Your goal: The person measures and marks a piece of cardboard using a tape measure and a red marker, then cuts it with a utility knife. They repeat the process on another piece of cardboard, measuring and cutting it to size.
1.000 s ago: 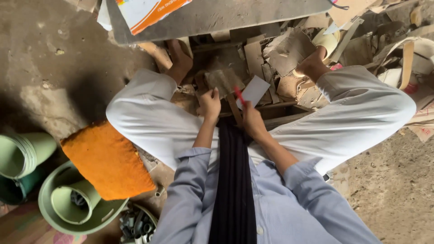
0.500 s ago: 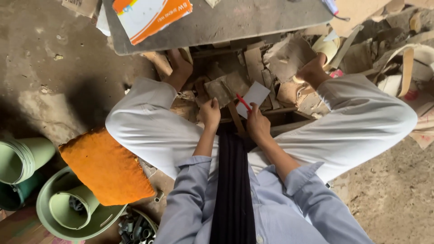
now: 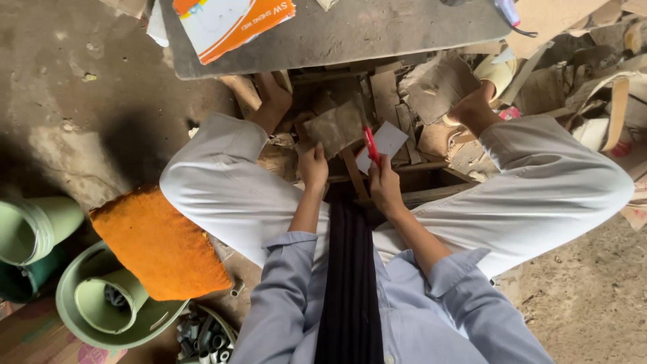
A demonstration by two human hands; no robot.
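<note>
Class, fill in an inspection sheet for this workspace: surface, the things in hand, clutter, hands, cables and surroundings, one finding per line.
Surface: grey dusty tabletop above the knees, with an orange-and-white printed sheet lying on it.
Things in hand: brown worn cardboard piece and white paper slip with a red pen-like tool.
Clutter: cardboard and wood scraps piled under the table.
Hands: left hand holds the cardboard piece; right hand grips the red tool and the white slip.
Cables: nothing seen.
Surroundings: orange cushion, green plastic tubs, dirt floor.
</note>
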